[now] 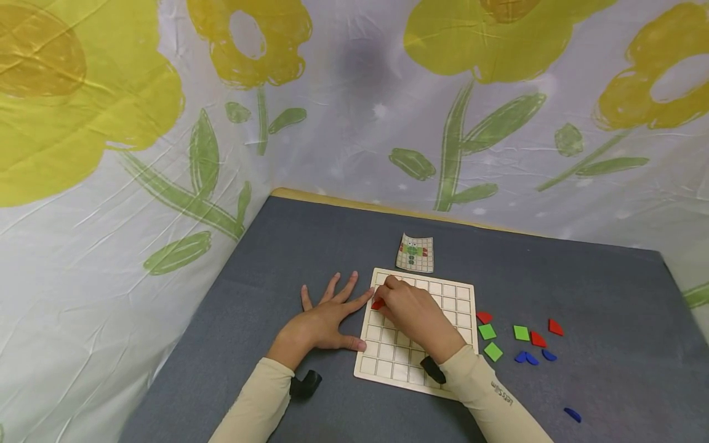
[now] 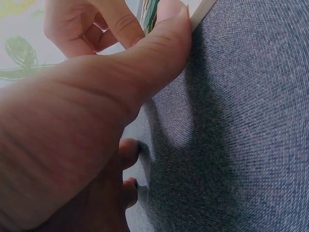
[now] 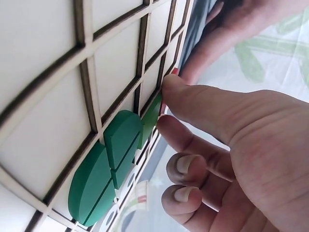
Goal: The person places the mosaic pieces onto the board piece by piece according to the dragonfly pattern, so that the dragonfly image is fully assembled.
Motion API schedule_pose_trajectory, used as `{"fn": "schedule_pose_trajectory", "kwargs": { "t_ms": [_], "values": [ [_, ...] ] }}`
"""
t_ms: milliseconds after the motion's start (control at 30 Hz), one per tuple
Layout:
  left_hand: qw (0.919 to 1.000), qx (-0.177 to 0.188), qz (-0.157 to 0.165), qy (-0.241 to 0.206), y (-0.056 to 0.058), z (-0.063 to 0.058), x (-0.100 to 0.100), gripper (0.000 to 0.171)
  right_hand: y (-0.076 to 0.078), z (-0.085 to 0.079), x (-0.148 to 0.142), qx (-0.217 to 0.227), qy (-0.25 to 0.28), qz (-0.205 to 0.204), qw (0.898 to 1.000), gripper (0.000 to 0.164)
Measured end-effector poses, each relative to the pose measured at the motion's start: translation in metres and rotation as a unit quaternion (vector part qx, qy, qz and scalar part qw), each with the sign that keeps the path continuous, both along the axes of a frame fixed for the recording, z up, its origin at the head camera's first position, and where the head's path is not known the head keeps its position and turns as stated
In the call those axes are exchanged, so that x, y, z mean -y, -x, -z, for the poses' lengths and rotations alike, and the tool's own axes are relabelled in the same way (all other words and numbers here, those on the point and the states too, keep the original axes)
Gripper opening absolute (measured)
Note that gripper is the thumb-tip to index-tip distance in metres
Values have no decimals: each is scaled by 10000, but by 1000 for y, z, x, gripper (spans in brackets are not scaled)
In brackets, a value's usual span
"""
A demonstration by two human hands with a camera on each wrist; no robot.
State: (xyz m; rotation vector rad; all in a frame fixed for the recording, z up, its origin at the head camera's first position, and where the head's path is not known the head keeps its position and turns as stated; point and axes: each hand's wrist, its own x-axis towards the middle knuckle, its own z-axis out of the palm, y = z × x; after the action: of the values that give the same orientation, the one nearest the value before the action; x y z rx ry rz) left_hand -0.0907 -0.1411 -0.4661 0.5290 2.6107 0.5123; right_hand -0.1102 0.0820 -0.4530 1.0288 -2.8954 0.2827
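Observation:
A pale wooden grid board (image 1: 383,368) lies on the dark table. My left hand (image 1: 321,323) is spread beside its left edge, thumb and index fingertip at the rim. Over the upper left cells, my right hand (image 1: 412,311) pinches a small red piece (image 1: 378,304) between thumb and index finger. In the right wrist view, dark green rounded pieces (image 3: 120,137) sit in the grid. A lighter green piece (image 3: 150,118) lies beside them, next to the pinching fingertips. White pieces with ring marks (image 3: 108,220) show beyond; my right hand hides all these in the head view.
A patterned card (image 1: 415,261) lies behind the board. To the board's right are loose red quarter-round pieces (image 1: 556,327), green squares (image 1: 521,333) and blue half-rounds (image 1: 549,355). One blue piece (image 1: 573,415) lies nearer the front. A flower-printed cloth (image 1: 354,123) hangs behind the table.

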Motion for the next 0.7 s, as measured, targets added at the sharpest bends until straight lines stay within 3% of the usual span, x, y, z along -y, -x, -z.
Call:
{"fn": "schedule_pose_trajectory", "kwargs": {
  "t_ms": [400, 700],
  "values": [
    [9999, 17, -33, -136, 0, 7, 1, 112, -1, -7, -9, 160, 255, 71, 9995, 19],
    [9997, 84, -47, -237, 0, 3, 1, 110, -7, -16, -45, -18, 519, 303, 9982, 18]
  ]
}}
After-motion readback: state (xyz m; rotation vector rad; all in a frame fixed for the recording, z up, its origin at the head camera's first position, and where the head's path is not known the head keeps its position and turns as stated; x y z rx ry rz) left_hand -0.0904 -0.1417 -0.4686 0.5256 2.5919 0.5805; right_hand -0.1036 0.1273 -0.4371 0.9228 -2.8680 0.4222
